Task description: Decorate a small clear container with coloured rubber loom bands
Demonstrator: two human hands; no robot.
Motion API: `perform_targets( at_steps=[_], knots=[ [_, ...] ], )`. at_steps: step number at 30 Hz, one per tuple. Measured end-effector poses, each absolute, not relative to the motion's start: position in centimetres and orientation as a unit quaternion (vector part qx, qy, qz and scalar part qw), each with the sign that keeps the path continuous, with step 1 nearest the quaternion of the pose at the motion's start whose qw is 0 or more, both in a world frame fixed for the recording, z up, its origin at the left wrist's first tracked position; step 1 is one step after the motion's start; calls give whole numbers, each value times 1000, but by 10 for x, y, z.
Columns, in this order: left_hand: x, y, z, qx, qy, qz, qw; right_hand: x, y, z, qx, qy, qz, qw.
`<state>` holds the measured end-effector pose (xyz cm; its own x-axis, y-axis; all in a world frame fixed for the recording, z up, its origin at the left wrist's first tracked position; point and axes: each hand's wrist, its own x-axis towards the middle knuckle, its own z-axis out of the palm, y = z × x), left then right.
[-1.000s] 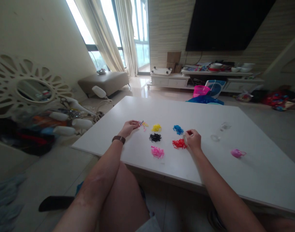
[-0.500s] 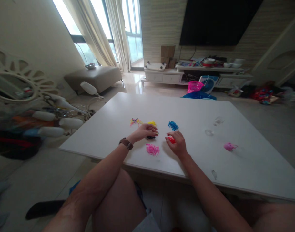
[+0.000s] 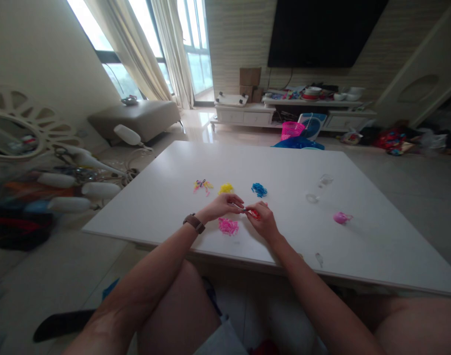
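My left hand [image 3: 225, 206] and my right hand [image 3: 261, 219] meet fingertip to fingertip over the white table, both closed around something small and dark that I cannot make out. Below my left hand lies a pink pile of small bands [image 3: 228, 226]. Beyond it is a yellow pile [image 3: 226, 189], and to the right a blue pile [image 3: 259, 190]. A red pile [image 3: 254, 214] is partly hidden by my right hand. Left of the yellow pile sits a multicoloured bundle [image 3: 202, 186] of bands.
On the right of the white table [image 3: 284, 167] are a pink round object [image 3: 342, 217], a clear ring [image 3: 312, 197], a clear crumpled item [image 3: 325, 180] and a small clear piece [image 3: 319, 260]. A pink basket [image 3: 292, 130] stands beyond the far edge.
My right hand has moved toward my left hand, and their fingertips now meet. The fingers of my right hand have closed. The camera view has shifted slightly.
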<state>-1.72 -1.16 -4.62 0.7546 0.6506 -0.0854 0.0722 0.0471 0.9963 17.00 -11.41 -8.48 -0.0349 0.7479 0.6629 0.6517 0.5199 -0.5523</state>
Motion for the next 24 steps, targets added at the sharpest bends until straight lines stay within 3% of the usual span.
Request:
perform_targets(
  at_steps=[6, 24],
  knots=[
    [-17, -14, -41, 661, 277, 204, 667, 171, -114, -85, -505, -695, 47, 510],
    [-9, -20, -46, 784, 285, 215, 507, 172, -116, -83, -526, -684, 41, 504]
  ],
)
